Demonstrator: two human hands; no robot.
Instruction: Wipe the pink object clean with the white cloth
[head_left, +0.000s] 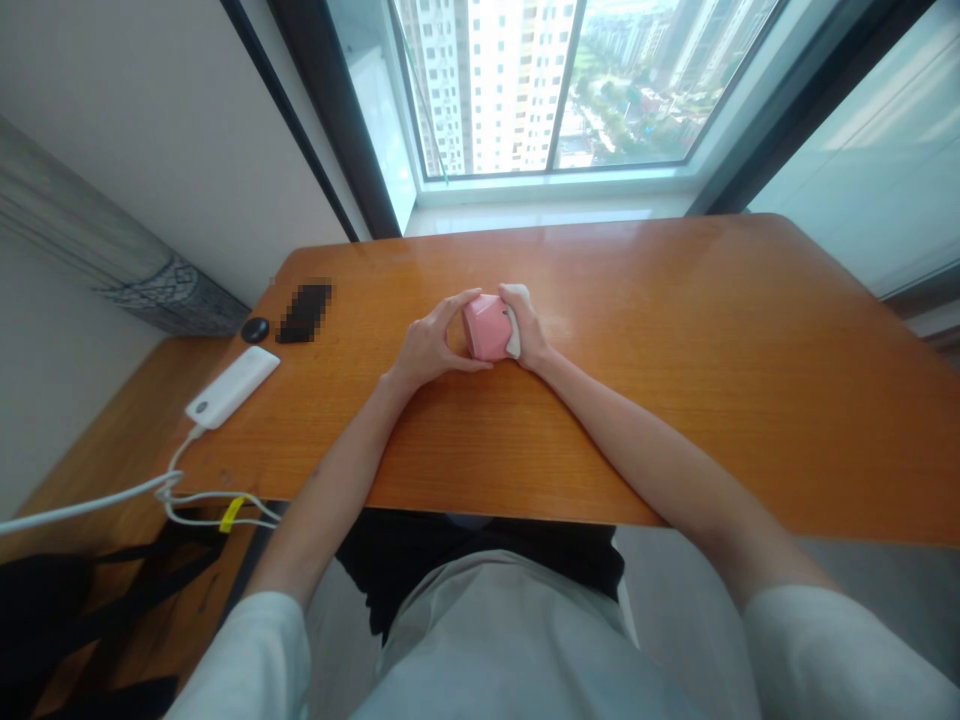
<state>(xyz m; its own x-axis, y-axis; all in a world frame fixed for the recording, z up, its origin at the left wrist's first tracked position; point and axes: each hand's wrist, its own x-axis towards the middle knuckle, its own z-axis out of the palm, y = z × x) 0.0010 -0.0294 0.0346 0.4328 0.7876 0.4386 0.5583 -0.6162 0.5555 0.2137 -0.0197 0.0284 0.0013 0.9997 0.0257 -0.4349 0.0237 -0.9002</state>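
Both hands on it, mid-desk: a small pink-and-white faceted block, prob. plastic [487, 328], sits btwn them, over the brown wooden tabletop [720, 400]; can't tell if it's resting or just lifted. Right hand [529, 330] has the white end, fingers curled round its far side. Left hand [427, 348] is in a wide C, thumb along the near edge, fingertips at the far edge, w/ a gap to the palm; looks like a loose hold across the pink part, but how firm, can't tell.

Step in hand, I'd say: steadying the block two-handed. Any next move prob. calls for the right hand to keep its grip while the left firms up, pads square on the near & far sides.

Which way's it pointing? Pink part to the left, white part to the right; a darker pink face looks left. Long axis: hard to call, shape's compact & partly covered, tho the white strip runs approx. near–far.

Well off to the left: white oblong power bank [232, 388] w/ white cable [90, 510], plus round black puck [255, 330].
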